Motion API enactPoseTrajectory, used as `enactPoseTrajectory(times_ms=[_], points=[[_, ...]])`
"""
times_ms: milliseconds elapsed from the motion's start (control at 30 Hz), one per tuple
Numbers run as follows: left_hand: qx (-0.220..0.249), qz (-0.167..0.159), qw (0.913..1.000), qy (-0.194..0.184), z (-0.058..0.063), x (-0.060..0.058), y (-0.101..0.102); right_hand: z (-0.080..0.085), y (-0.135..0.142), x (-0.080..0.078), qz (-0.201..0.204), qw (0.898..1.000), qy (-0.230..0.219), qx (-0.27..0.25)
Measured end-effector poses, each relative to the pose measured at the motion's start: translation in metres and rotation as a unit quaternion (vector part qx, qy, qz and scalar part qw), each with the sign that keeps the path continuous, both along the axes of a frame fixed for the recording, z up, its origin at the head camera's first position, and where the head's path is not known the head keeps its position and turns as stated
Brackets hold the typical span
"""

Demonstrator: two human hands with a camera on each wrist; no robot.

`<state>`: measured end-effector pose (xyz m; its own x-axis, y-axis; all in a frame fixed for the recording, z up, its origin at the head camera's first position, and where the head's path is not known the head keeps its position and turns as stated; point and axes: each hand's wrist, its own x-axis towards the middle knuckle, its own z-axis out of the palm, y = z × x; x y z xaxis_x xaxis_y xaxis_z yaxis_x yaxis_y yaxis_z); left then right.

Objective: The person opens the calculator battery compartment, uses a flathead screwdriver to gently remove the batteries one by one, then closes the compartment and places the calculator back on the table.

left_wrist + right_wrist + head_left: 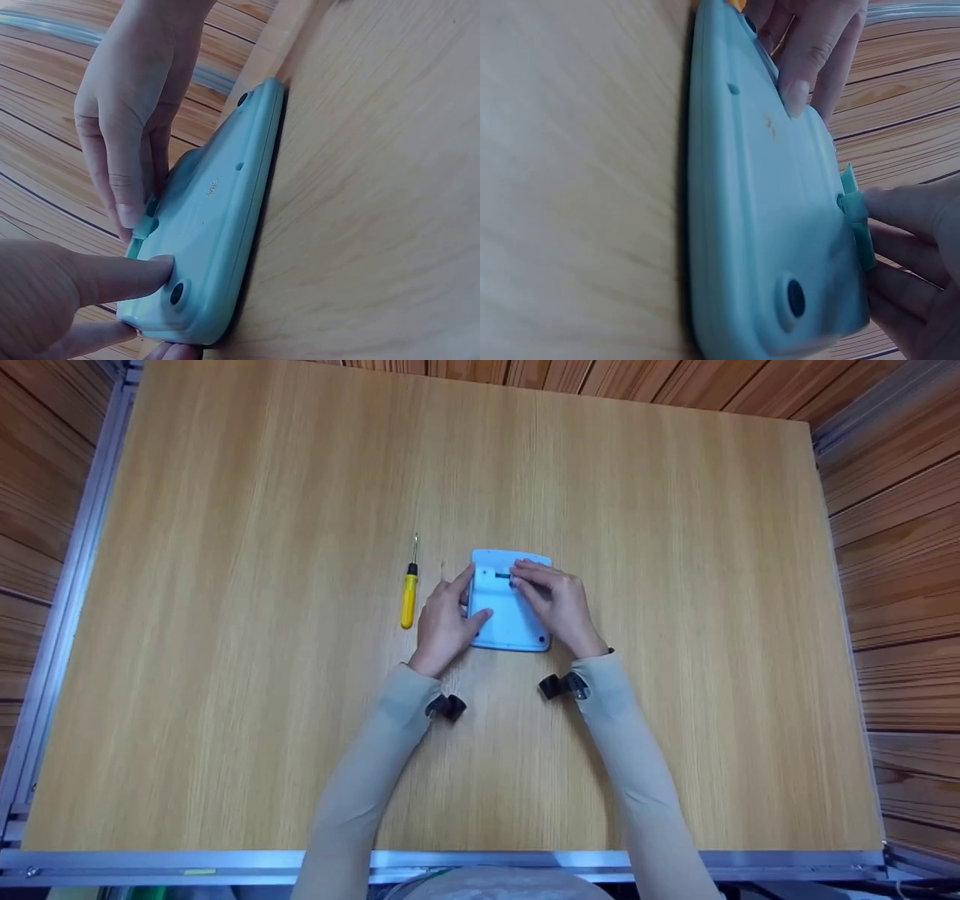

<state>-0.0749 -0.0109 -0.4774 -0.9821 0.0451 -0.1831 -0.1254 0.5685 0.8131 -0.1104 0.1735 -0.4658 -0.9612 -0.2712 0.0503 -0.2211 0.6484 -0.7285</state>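
Note:
A light blue calculator (510, 619) lies back side up on the table, with dark round rubber feet at its corners. My left hand (445, 624) grips its left edge, thumb resting on the back and fingers along the side. Near the far end of the back, my right hand (561, 604) pinches a small blue-green battery cover (861, 232), which stands tilted up at the compartment. A dark slot (502, 575) shows beside the right fingertips. What lies inside the compartment is mostly hidden by the fingers.
Left of the calculator lies a screwdriver (409, 598) with a yellow handle, its shaft pointing away from me. A metal rail (480, 860) runs along the near edge of the wooden table (247, 660). Wood-panelled walls stand around it.

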Motion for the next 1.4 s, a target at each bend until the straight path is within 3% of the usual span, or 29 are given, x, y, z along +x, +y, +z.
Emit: enactPoseTrajectory(times_ms=[367,600,833,1400], points=[[0.007,0.000,1.0000,0.004,-0.001,0.000,-0.001,0.000,-0.004,-0.007,-0.037,0.999,0.016,-0.018],[0.007,0.001,1.0000,0.003,-0.001,0.000,-0.001,-0.003,-0.004,-0.006,-0.036,0.998,0.048,-0.031],[0.007,0.003,1.0000,0.001,-0.001,0.001,-0.001,-0.003,-0.004,-0.003,-0.039,0.998,0.044,-0.039],[0.007,0.004,1.0000,0.002,0.000,0.002,-0.001,-0.001,0.020,0.004,-0.084,0.992,0.068,-0.069]])
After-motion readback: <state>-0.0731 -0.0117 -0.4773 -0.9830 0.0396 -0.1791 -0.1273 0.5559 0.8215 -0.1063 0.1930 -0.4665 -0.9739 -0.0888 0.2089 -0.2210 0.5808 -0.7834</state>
